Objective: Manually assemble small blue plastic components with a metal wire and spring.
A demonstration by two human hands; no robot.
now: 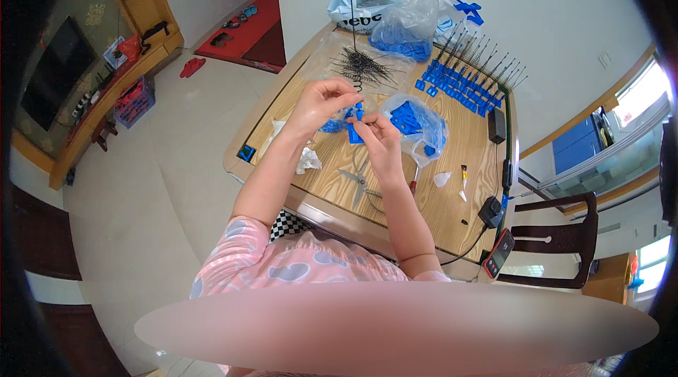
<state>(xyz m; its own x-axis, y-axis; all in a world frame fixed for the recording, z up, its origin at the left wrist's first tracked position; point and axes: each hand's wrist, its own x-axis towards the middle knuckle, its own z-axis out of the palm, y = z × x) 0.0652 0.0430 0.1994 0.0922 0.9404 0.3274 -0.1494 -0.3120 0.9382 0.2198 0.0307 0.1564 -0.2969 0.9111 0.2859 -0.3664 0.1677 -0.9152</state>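
Above the middle of the wooden table, my left hand (323, 105) is closed, its fingertips pinched at the lower end of a thin black rod (354, 31). The rod rises upright, has a coil near its bottom and ends in a small blue tip. Just below and to the right, my right hand (381, 142) grips a small blue plastic piece (355, 135) under the rod. My fingers partly hide where the two parts meet. Beyond my hands lies a pile of black coiled rods (364, 66). An open clear bag of blue pieces (407, 120) sits beside my right hand.
Scissors (359, 184) lie open near the table's front, with a small tube (464, 173) farther right. Blue bases with upright black rods (466, 87) stand in rows at the back right. Plastic bags (364, 6) line the back edge. A phone (499, 253) rests at the right corner.
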